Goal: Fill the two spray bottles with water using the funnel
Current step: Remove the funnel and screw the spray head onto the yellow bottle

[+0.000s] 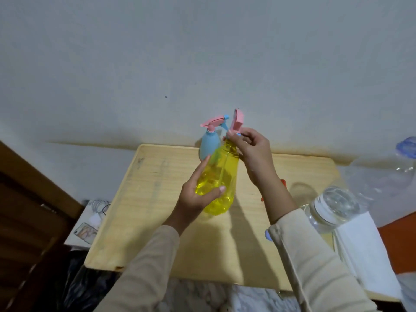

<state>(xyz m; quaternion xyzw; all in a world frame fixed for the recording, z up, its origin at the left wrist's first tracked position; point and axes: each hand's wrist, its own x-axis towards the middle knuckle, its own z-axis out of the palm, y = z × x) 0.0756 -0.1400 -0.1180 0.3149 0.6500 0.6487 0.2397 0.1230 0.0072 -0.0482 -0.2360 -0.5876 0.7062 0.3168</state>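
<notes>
Translucent yellow plastic spray bottle, tilted above the pale wooden table, left hand clasping its body, right hand fingers pinching its pink trigger head; a slipping grip could drop it.

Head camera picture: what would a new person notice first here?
First, the yellow spray bottle at the centre, held above the wooden table by the left hand, while the right hand grips its pink spray head. Just behind stands a blue spray bottle, and a clear water container sits at the right.
</notes>
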